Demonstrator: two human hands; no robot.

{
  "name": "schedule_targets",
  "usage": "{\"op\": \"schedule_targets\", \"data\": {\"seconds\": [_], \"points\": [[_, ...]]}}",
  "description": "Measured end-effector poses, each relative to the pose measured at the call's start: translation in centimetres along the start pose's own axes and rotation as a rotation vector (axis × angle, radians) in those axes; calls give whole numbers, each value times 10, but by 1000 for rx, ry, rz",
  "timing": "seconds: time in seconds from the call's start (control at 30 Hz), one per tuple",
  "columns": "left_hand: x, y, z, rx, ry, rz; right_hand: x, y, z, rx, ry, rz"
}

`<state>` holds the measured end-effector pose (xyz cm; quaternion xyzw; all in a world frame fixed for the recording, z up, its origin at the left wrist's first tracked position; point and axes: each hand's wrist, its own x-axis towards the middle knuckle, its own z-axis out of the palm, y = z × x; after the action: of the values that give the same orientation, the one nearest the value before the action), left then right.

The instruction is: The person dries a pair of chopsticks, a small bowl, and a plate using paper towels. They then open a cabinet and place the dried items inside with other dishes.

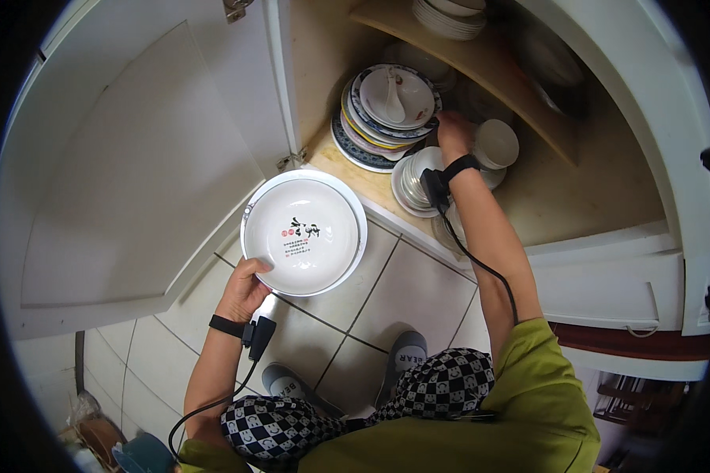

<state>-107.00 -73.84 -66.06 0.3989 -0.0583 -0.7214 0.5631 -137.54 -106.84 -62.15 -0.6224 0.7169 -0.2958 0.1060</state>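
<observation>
My left hand (248, 290) grips the near left rim of a white ceramic dish (307, 260), its thumb over the edge. Dark and red writing marks the dish, and the rim of a second white dish (361, 222) shows beneath it. Inside the open cabinet, my right hand (454, 135) is at the right edge of a stack of plates (367, 139) with blue-patterned and yellow rims. Its fingertips are partly hidden there, so its hold is unclear. Topping that stack is a white bowl (415, 106) with a white soup spoon (394, 105) in it.
Small white dishes (406, 183) are stacked below my right wrist, and white bowls (497, 145) stand to its right. A curved wooden shelf (479, 71) carries more bowls (449, 20). The cabinet door (136, 171) stands open at left, over the tiled floor (355, 337).
</observation>
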Motion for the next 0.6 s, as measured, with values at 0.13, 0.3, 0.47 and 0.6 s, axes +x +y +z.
{"op": "schedule_targets", "data": {"seconds": [0.13, 0.3, 0.47, 0.6], "points": [[1, -1, -10, -1, 36, 12, 13, 11, 16, 519, -346, 433], [2, -2, -10, -85, 77, 37, 20, 12, 29, 693, -514, 532], [4, -3, -8, -103, 14, 27, 24, 9, 30, 620, -488, 497], [7, -4, -11, -62, 14, 11, 23, 5, 36, 696, -443, 461]]}}
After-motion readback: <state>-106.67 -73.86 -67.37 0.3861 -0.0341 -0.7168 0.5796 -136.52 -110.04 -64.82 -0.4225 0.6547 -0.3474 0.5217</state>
